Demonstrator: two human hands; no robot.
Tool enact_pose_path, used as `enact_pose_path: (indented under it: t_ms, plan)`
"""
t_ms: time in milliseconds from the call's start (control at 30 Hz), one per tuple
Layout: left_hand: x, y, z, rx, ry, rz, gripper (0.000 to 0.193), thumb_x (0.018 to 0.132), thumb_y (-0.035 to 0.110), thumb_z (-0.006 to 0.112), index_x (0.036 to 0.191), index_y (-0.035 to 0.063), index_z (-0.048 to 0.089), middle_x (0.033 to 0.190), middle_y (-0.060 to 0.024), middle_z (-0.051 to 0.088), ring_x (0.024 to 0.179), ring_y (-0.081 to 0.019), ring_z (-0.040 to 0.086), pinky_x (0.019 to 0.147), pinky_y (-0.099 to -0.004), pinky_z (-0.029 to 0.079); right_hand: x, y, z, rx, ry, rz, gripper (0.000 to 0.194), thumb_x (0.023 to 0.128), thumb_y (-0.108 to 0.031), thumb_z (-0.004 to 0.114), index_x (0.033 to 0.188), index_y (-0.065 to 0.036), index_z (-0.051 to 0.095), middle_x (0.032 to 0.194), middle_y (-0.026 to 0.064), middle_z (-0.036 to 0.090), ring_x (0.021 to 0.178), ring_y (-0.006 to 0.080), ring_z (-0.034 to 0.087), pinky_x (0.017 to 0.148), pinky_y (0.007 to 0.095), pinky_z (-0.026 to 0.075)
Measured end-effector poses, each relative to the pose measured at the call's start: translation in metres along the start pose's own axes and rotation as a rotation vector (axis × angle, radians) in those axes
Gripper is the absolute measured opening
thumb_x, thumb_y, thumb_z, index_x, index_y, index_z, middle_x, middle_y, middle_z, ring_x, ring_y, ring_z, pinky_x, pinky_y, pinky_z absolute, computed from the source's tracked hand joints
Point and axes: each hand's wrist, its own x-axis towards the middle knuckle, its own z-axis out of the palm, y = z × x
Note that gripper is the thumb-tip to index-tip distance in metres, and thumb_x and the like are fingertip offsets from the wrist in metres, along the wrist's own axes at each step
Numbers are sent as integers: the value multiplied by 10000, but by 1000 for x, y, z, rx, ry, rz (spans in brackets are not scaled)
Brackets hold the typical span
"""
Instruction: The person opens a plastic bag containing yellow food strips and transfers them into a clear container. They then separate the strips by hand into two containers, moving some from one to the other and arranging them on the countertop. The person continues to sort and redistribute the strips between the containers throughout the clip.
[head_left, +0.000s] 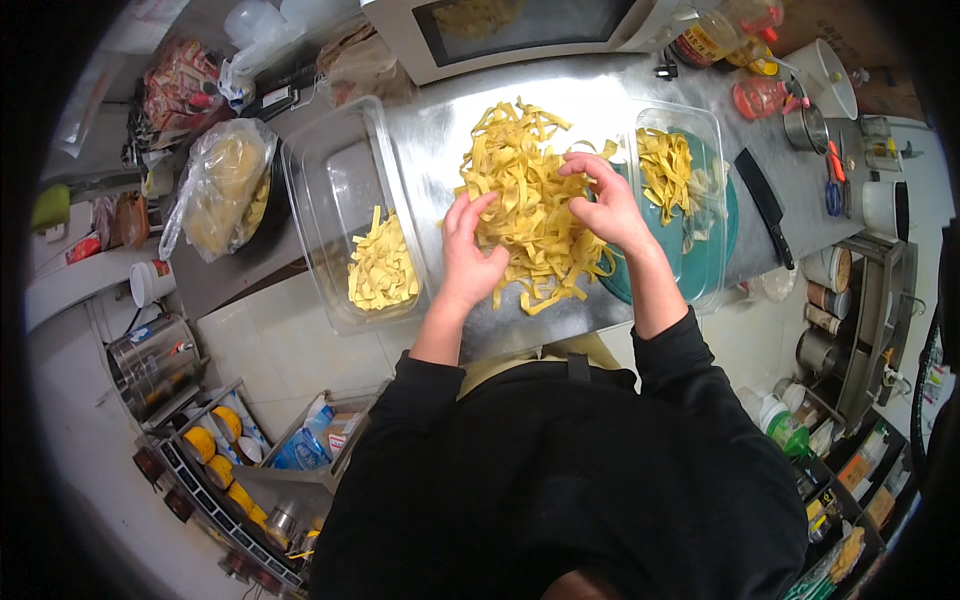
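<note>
A loose heap of broad yellow noodle-like strips (536, 202) lies on the stainless steel worktop (480, 341). My left hand (471, 244) is at the heap's left edge, fingers apart and fingertips against the strips. Over the right side, my right hand (611, 202) curves with thumb and fingers spread; nothing is plainly gripped. Left of the heap, a clear plastic tub (319, 161) holds a smaller clump of paler strips (382, 262). To the right, a second clear tub (679, 274) stands over a round green board (731, 232) and has more yellow strips (664, 172) inside.
Beyond the heap stands a microwave oven (517, 37). A black-bladed cleaver (761, 191) lies right of the green board. Scissors (834, 180), a metal pot (808, 127) and bottles (705, 45) crowd the right end. A bagged yellow mass (225, 187) rests at far left.
</note>
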Motion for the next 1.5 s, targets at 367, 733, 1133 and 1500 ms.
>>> enact_pose_path:
  t_ms: [367,733,1133,1500]
  plan:
    - [12,-11,37,-411,-81,-329,599,693,56,680,1257,10,483,1248,-203,471,1159,-288,499,989,-356,414,-2,7,42,9,-22,150,446,675,-45,646,1112,-12,567,1193,158,540,1118,267,522,982,328,399]
    - [-2,-7,19,-494,119,-555,698,779,45,610,1405,61,302,1409,-173,302,1219,-277,452,969,-358,432,28,33,38,-440,162,360,665,845,-438,618,1361,-63,430,1294,226,456,1240,362,438,1035,422,365]
    - [-6,-7,-1,-464,-3,-260,487,717,117,649,1196,75,569,1354,-179,382,1255,-275,403,1036,-385,347,-2,12,14,337,-28,59,332,750,-127,613,1059,-9,589,1201,112,535,1093,195,518,958,316,402]
    - [-19,2,44,-912,-83,-538,759,745,-67,593,1411,11,237,1291,-140,464,1160,-230,498,950,-326,433,-22,29,62,16,79,309,597,720,-77,672,1269,21,461,1181,157,545,1085,229,545,936,311,437]
